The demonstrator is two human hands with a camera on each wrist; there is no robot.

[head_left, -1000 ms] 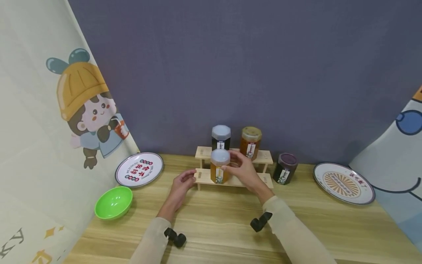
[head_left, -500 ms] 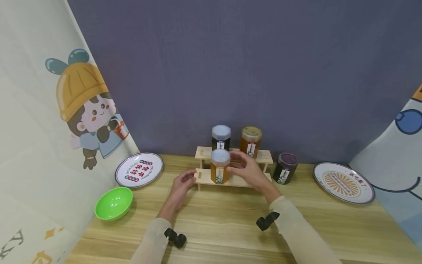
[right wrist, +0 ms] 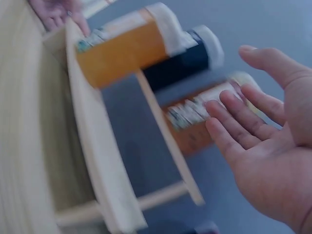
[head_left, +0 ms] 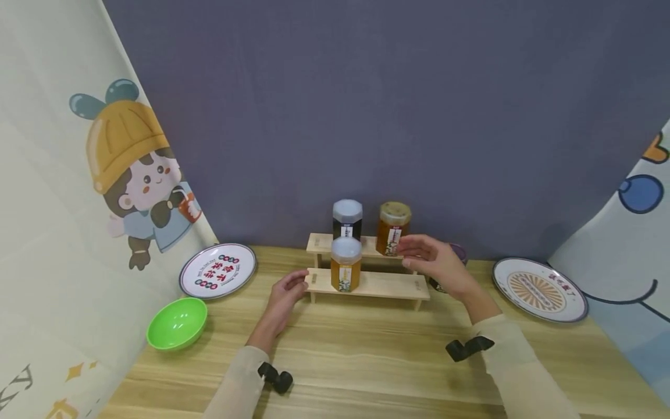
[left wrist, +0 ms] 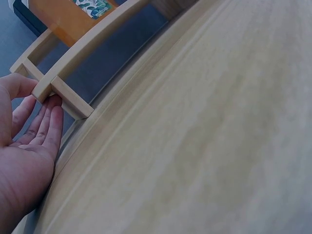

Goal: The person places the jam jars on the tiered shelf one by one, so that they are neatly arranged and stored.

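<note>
A two-tier wooden display stand [head_left: 389, 285] stands on the table. My left hand [head_left: 285, 297] pinches the left end of its lower board, thumb above and fingers below, as the left wrist view shows. On that board sits a honey-coloured jar [head_left: 345, 273] with a pale lid. A dark jar [head_left: 348, 216] and an amber jar [head_left: 394, 233] with a yellowish lid stand on the upper board. My right hand [head_left: 442, 265] hovers right of the amber jar, fingers loosely spread and holding nothing. Behind it, a dark purple-lidded jar [head_left: 458, 251] is mostly hidden.
A white plate [head_left: 218, 270] with printed characters and a green bowl [head_left: 178, 323] lie to the left. Another plate [head_left: 540, 290] with a sunburst print lies at the right. A dark cloth [head_left: 398, 105] hangs behind the stand.
My right hand has let go of the honey-coloured jar and moved right, now in front of the purple-lidded jar. My left hand has stayed at the stand's left end.
</note>
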